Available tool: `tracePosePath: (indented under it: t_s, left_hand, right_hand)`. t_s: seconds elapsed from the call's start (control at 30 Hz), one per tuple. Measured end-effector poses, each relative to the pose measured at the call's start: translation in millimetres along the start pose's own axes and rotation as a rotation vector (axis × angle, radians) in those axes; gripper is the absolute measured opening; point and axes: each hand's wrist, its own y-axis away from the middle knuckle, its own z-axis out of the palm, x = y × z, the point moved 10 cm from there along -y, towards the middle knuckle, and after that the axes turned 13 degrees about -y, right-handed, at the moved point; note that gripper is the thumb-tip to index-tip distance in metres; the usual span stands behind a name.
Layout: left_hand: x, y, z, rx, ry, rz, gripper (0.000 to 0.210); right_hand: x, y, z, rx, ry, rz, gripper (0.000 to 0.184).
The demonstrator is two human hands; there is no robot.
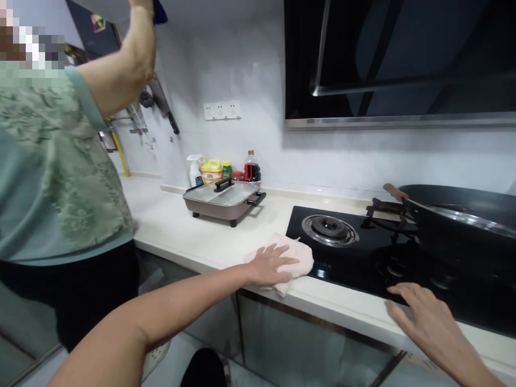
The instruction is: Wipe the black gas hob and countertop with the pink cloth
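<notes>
A white bench (pixel 161 215) runs from the left of the frame to the lower right, against a pale wall (pixel 262 80) with a row of sockets (pixel 222 110) at upper centre. A black cooktop (pixel 355 269) is set into it right of centre, with a dark wok (pixel 455 242) at the right edge and a black range hood (pixel 403 59) filling the upper right. Left of centre stands a brown electric pan (pixel 215 209) under a glass lid, with bottles (pixel 212 171) behind it; another person (pixel 64 177) in a green top fills the upper left. The cloth (pixel 302 258) lies at centre, pale pink, soft and rumpled, reaching the cooktop's near left corner, one end drooping at the bench's front edge. The left hand (pixel 271 267) presses flat on it, fingers spread; the right hand (pixel 427 317), lower right, has loosely parted fingers and holds nothing.
</notes>
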Motion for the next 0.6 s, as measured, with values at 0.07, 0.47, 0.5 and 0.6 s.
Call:
tracePosePath:
  t_s: [0.07, 0.47, 0.5, 0.6]
  left_hand:
    - [3.7, 20.2, 0.3, 0.028, 0.010, 0.037, 0.061]
    - [-65.9, 37.2, -10.4, -0.018, -0.057, -0.125, 0.083]
    - [-65.0, 25.0, -10.4, -0.036, -0.050, -0.116, 0.086]
    - [-68.2, -24.3, -14.6, -0.019, -0.056, -0.124, 0.085]
  right_hand:
    - [2.8, 1.1, 2.2, -0.016, -0.005, -0.012, 0.037]
    - [38.9, 5.6, 21.3, -0.011, -0.041, 0.062, 0.051]
    - [40.2, 6.5, 21.0, -0.006, -0.043, 0.063, 0.051]
    - [48.0, 11.4, 23.8, -0.010, -0.036, 0.044, 0.048]
